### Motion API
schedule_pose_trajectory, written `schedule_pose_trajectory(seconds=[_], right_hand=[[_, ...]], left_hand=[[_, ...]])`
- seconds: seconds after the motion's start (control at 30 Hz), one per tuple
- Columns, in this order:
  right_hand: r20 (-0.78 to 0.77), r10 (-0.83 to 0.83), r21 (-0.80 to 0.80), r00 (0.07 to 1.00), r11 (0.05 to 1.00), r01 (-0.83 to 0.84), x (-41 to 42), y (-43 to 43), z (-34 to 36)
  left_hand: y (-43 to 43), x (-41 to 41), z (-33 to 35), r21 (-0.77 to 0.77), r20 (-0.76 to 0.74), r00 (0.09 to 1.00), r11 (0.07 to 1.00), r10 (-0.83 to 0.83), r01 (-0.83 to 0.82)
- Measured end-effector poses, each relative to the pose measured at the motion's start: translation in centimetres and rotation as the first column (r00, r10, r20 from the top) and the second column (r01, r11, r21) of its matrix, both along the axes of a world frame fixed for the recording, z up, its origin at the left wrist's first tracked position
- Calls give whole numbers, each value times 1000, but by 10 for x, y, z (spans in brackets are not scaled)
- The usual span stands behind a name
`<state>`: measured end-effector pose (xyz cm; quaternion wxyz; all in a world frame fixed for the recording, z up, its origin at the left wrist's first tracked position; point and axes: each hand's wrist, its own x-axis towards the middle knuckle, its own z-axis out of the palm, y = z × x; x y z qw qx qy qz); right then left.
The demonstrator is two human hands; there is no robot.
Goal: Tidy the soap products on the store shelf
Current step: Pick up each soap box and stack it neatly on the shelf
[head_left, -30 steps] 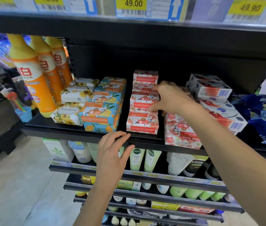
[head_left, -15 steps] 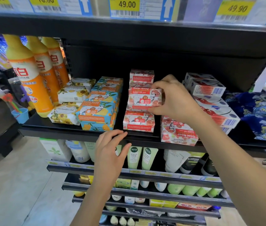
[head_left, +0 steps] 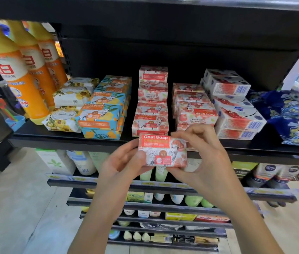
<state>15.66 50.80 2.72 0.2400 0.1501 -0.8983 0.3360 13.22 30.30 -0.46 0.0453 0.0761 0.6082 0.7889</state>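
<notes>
A red-and-white cardboard Goat Soap box [head_left: 163, 150] sits at the frame's centre, just in front of the black metal shelf [head_left: 68, 139] edge, held between both hands. The left hand [head_left: 124, 162] grips its left end with curled fingers, while the right hand [head_left: 205, 158] pinches its right end between thumb and fingers. Behind it, matching red soap boxes [head_left: 151, 109] stand stacked on the shelf, with blue-and-yellow soap boxes [head_left: 104, 109] to their left.

Black shelf [head_left: 68, 138] bears soap boxes [head_left: 151, 123] and orange bottles [head_left: 16, 76]

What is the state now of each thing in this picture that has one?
Goat Soap box: held in front of the shelf, label upright.
left hand: grips the box's left end.
right hand: pinches its right end.
red soap stack: on the shelf, untouched.
right red pile: front label upside down.
orange bottles: upright.
</notes>
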Motion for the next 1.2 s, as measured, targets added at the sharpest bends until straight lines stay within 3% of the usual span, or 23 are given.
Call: schedule_pose_trajectory(seconds=[0.13,0.23,0.33,0.47,0.73,0.87,1.07,1.2], right_hand=[[83,4,-73,997,997,2,8,-2,-10],[191,34,-257,981,966,16,14,-6,-13],[292,150,-594,945,803,56,19,-10,-16],[342,256,-790,904,599,129,19,-12,-18],[351,275,-821,895,549,154,17,-5,-31],[282,288,-840,915,535,91,18,-2,-37],[215,243,-804,946,594,30,20,0,-36],[178,254,-804,950,594,-8,21,3,-35]], left_hand=[[1,5,-5,41,77,997,999,18,-22],[2,8,-7,82,92,996,996,9,-16],[4,8,-8,112,106,994,994,6,-18],[5,9,-9,90,89,996,996,-9,1],[8,9,-11,52,86,996,998,-27,22],[9,11,-12,41,69,997,999,-36,34],[8,10,-12,-72,40,999,997,0,3],[9,10,-10,-70,88,996,997,-32,38]])
